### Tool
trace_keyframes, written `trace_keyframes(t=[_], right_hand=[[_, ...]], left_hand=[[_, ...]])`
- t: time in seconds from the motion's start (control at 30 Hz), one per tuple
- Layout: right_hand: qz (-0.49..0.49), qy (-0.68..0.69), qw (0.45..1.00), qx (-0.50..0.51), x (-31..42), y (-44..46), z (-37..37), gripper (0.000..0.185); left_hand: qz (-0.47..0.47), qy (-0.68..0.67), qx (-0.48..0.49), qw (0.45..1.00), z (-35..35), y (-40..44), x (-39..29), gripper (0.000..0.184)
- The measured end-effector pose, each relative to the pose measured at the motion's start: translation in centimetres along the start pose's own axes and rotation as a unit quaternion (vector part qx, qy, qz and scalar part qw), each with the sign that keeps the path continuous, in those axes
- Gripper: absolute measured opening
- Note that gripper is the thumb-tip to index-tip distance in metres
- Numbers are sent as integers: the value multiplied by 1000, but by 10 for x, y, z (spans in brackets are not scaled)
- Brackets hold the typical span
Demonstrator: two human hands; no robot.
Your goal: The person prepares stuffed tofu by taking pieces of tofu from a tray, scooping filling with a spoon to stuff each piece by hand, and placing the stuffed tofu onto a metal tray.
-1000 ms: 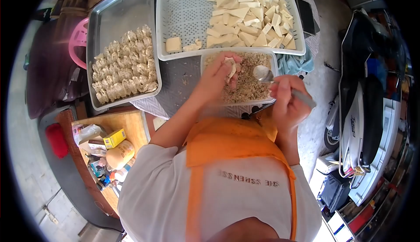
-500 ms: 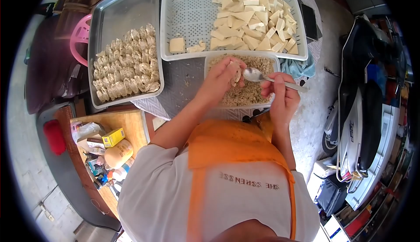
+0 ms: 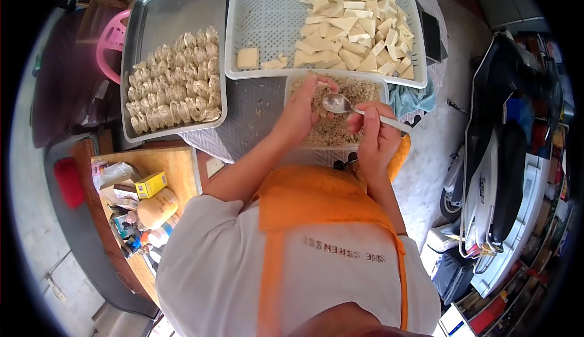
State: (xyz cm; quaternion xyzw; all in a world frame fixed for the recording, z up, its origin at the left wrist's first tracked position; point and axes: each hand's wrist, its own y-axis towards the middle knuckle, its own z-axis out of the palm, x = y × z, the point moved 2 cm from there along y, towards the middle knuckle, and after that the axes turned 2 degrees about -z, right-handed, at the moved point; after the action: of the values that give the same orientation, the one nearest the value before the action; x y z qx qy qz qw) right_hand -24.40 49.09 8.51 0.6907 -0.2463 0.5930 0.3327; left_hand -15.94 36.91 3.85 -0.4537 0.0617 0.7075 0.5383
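Note:
My left hand (image 3: 299,113) is curled above a white tub of crumbly brown filling (image 3: 328,131). Its fingers close round a small filling-smeared tofu piece (image 3: 319,101), mostly hidden by fingers and spoon. In my right hand (image 3: 376,135) is a metal spoon (image 3: 389,121), gripped by the handle, its bowl right against the left fingers. Behind the tub, cut tofu pieces (image 3: 359,32) are heaped in a perforated white tray (image 3: 261,14). To the left, rows of stuffed pieces (image 3: 173,87) stand in a metal tray (image 3: 164,17).
A lone tofu block (image 3: 247,59) and scraps lie in the perforated tray's near left corner. A blue cloth (image 3: 413,98) is beside the tub. At lower left, a wooden table (image 3: 182,166) carries a yellow box (image 3: 151,185) and bottles. A scooter (image 3: 496,179) stands to the right.
The spoon and my right hand have shifted left and slightly down, bringing the bowl closer into my left hand. The tofu piece is less visible now. The camera view has tilted slightly.

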Motion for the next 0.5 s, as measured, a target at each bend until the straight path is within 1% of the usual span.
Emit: trace_keyframes(t=[0.03,0.13,0.23,0.33,0.43,0.47,0.5], right_hand=[[31,53,998,-4,1,1,0,12],[-59,-113,992,23,-11,2,13,14],[-129,-150,980,-2,-15,1,12,16],[-34,-88,996,8,-12,1,11,18],[67,86,994,-17,-5,10,5,18],[61,104,992,-28,-3,12,9,19],[50,73,996,-10,-7,9,8,19]], left_hand=[[2,15,1,1000,-1,1,1,44],[1,28,13,1000,-4,5,4,46],[14,31,16,999,-3,5,3,48],[33,54,-3,998,1,2,3,50],[46,118,-26,992,5,-4,-1,51],[48,145,-31,988,7,-5,-1,52],[46,125,-27,991,6,-5,1,51]])
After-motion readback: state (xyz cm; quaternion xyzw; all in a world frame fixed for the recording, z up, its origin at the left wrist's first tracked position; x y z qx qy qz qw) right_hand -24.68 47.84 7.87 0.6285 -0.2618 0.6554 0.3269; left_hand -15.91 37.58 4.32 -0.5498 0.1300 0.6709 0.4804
